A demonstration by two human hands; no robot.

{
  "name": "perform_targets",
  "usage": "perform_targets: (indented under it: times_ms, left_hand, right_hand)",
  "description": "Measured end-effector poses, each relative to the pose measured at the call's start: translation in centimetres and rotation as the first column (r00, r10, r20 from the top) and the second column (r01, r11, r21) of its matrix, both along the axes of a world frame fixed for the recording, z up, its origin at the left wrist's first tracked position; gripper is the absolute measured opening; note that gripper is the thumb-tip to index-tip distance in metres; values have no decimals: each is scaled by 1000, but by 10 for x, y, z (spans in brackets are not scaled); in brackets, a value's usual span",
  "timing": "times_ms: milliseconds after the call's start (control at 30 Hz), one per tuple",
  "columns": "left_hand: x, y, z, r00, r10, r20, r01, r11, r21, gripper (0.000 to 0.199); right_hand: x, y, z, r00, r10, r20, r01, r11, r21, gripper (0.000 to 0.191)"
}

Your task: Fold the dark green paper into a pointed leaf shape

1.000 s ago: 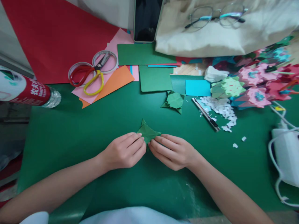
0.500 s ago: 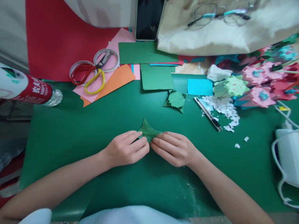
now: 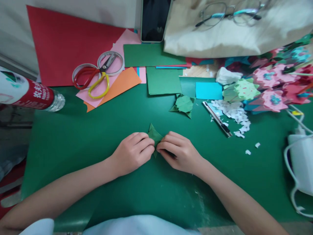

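Between my hands is a small folded piece of green paper [image 3: 154, 133], one point sticking up away from me and a tip showing below my fingers. My left hand [image 3: 134, 151] pinches its left side with curled fingers. On the right side, my right hand [image 3: 181, 151] grips the paper between thumb and fingertips. The fingers cover much of the paper. Farther off, a folded green paper piece with pointed corners [image 3: 184, 103] lies by a stack of green paper squares [image 3: 164, 81].
Scissors [image 3: 104, 68] rest on tape rolls and coloured paper at the back left. A box cutter [image 3: 217, 119] lies by white paper scraps [image 3: 236, 114]. Paper flowers [image 3: 271, 81] fill the back right. A bottle [image 3: 41, 94] lies at left, a white charger [image 3: 303, 163] at right.
Both hands have shifted their grip on the green paper. My left fingers have curled in more over it, and a lower tip now shows. The large red sheet at the back has flattened out.
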State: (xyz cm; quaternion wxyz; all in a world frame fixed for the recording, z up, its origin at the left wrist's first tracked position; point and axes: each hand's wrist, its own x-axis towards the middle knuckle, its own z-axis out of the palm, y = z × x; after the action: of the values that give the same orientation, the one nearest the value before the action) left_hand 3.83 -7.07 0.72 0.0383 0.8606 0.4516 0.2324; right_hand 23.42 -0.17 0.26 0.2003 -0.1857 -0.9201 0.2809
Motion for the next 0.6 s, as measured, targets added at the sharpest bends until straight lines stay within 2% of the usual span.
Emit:
perform_targets:
  times_ms: [67, 200, 600]
  left_hand:
    - [0, 1, 0, 1000, 13, 12, -13, 998, -68, 10]
    - [0, 1, 1, 1000, 21, -2, -21, 989, -143, 9]
    - [0, 1, -1, 1000, 18, -10, -19, 989, -146, 9]
  right_hand:
    - [-1, -1, 2, 998, -54, 28, 55, 997, -51, 13]
    - [-4, -4, 6, 985, -153, 77, 159, 985, -71, 13]
    - [-7, -12, 8, 970, -209, 123, 220, 973, -77, 12]
